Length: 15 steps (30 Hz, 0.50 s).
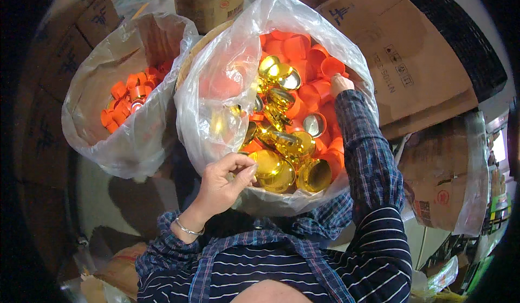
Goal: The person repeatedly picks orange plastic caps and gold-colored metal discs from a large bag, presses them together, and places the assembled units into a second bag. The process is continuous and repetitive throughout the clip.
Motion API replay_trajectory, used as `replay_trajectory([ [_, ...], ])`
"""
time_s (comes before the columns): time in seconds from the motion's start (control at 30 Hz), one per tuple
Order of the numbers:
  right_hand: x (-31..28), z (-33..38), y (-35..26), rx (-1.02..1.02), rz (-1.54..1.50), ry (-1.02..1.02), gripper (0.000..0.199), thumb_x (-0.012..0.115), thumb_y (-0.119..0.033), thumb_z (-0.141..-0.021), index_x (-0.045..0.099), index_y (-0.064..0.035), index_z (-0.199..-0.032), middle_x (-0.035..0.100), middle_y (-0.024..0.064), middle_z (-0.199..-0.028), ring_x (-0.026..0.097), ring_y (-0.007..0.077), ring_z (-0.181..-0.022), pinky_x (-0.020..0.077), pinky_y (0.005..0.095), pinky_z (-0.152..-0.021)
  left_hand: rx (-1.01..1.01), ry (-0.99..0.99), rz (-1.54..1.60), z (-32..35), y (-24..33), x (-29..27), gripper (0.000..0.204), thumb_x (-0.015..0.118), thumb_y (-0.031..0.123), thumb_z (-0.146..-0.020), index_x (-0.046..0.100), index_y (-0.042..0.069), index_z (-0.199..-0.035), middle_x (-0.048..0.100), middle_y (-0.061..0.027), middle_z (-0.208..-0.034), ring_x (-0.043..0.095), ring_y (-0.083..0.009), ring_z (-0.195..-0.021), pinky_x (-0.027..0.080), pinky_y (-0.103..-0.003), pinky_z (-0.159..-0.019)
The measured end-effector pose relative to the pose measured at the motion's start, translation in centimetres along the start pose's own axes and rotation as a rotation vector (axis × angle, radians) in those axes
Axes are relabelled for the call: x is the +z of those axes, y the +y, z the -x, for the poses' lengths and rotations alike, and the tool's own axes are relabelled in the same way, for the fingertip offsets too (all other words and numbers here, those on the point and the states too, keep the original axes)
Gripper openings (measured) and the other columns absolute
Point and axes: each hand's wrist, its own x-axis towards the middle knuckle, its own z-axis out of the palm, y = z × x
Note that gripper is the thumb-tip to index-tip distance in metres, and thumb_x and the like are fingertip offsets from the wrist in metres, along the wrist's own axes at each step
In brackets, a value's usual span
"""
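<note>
Nearest: person in a navy striped top [238,273], plaid shirt sleeves [368,146] over it. Left wrist wears a silver bracelet [187,228]. Left hand [223,182] at the near rim of a large clear plastic bag [216,146]; thumb and fingers drawn together, just beside shiny gold caps [314,174]. Cannot tell whether they pinch a cap.

Gold caps lie in a loose heap inside the bag, near side to middle, some tipped with silvery insides showing. Orange cups [295,48] lie around and beyond them.

Right hand [341,84] farther in, right side of the bag, fingers at the rim of an orange cup; cannot tell whether they close on it.

To the left, a second clear bag [92,70] with smaller orange pieces [130,89]. Beyond, a brown carton [210,4]; at right, large cardboard flaps [395,43].
</note>
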Motion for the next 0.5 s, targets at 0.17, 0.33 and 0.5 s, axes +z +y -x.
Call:
replay_trajectory([
  [0.17, -3.6, 1.0, -0.5, -0.030, -0.044, 0.014, 0.021, 0.054, -0.011, -0.089, 0.071, -0.0018, -0.098, 0.069, 0.0204, -0.110, 0.069, 0.0364, -0.102, 0.0554, 0.0446, -0.087, 0.014, 0.033, -0.021, -0.4, -0.2, -0.8, 0.013, 0.062, 0.010, -0.099, 0.064, -0.002, -0.104, 0.067, -0.0059, -0.085, 0.065, -0.0104, -0.076, 0.056, -0.025, -0.070],
  [0.33, -13.2, 12.9, -1.7, -0.178, -0.993, 0.074, 0.037, 0.071, -0.029, -0.087, 0.067, 0.0042, -0.104, 0.070, 0.0118, -0.094, 0.067, 0.0200, -0.085, 0.0525, 0.0323, -0.079, 0.077, 0.116, 0.149, -2.2, 0.7, 0.5, 0.024, 0.058, 0.016, -0.102, 0.058, 0.000, -0.120, 0.066, -0.0093, -0.107, 0.065, -0.0162, -0.099, 0.053, -0.030, -0.089],
  [0.5, -15.5, 26.9, -7.2, -0.324, -2.053, -0.248, 0.037, 0.075, -0.022, -0.082, 0.066, 0.0004, -0.110, 0.068, 0.0075, -0.113, 0.065, 0.0194, -0.101, 0.0512, 0.0336, -0.092, 0.053, 0.024, 0.709, -3.7, 0.4, 3.4, 0.042, 0.046, 0.037, -0.106, 0.052, 0.003, -0.130, 0.061, -0.0097, -0.124, 0.059, -0.0187, -0.118, 0.047, -0.035, -0.102],
])
